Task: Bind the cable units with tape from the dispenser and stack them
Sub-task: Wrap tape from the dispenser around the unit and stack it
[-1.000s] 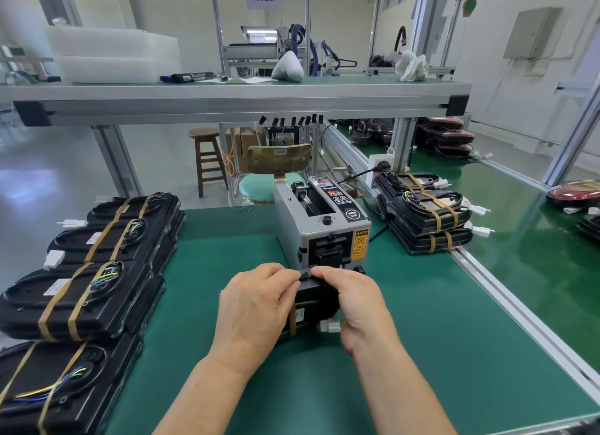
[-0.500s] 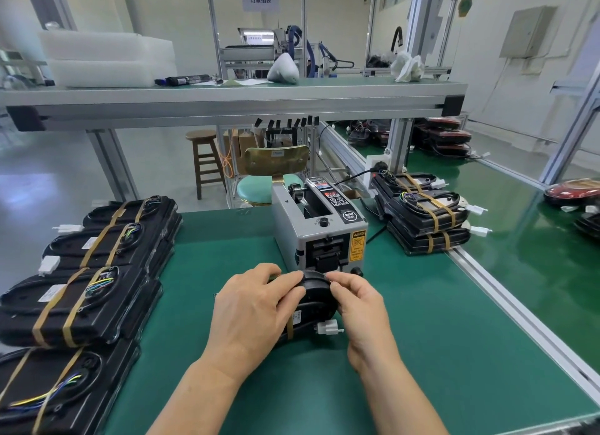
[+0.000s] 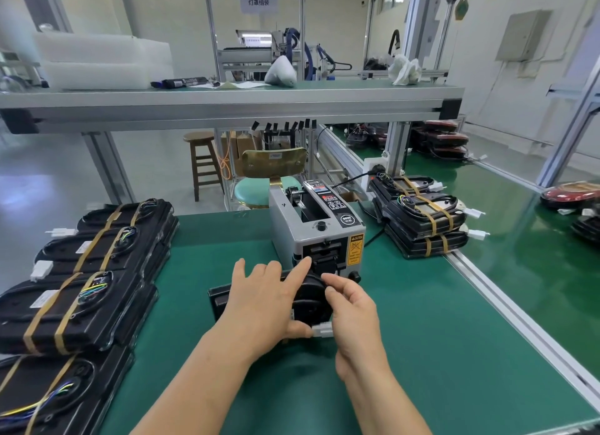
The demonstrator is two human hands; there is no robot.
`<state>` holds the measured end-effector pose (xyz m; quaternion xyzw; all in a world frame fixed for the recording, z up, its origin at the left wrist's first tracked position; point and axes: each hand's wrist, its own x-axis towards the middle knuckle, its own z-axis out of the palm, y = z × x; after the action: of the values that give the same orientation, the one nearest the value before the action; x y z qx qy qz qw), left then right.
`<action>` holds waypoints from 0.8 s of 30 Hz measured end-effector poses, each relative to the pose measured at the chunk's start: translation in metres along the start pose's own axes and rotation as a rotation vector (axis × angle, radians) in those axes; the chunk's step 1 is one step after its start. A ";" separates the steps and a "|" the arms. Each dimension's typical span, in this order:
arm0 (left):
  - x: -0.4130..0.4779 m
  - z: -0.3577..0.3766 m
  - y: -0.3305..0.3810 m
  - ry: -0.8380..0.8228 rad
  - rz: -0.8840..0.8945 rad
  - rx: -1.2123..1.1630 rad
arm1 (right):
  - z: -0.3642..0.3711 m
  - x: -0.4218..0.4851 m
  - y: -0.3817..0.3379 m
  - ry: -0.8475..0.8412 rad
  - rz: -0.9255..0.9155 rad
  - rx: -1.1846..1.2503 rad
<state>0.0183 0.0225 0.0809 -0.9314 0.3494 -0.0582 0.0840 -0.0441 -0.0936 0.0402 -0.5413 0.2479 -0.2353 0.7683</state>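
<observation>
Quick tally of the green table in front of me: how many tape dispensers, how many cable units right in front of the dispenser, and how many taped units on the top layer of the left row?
tape dispenser: 1
cable unit in front of it: 1
taped units, top layer of the left row: 4
Total: 6

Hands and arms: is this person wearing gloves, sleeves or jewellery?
No gloves: the left hand and right hand are bare, with no ring or watch showing. Both forearms are bare to the picture's bottom edge; no sleeve is in view.
</observation>
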 end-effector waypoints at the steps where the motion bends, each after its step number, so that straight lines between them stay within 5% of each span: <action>1: 0.003 -0.001 0.002 -0.009 -0.010 0.008 | -0.001 0.002 -0.001 0.009 0.022 0.020; 7: 0.009 -0.001 0.006 0.082 -0.029 0.008 | -0.003 0.027 -0.014 0.003 0.175 0.117; 24: -0.026 -0.010 -0.019 0.359 -0.028 -0.247 | 0.012 0.071 -0.029 0.196 0.208 -0.037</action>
<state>0.0099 0.0528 0.0928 -0.9139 0.3504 -0.1811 -0.0953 0.0153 -0.1391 0.0624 -0.5012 0.3808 -0.2014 0.7505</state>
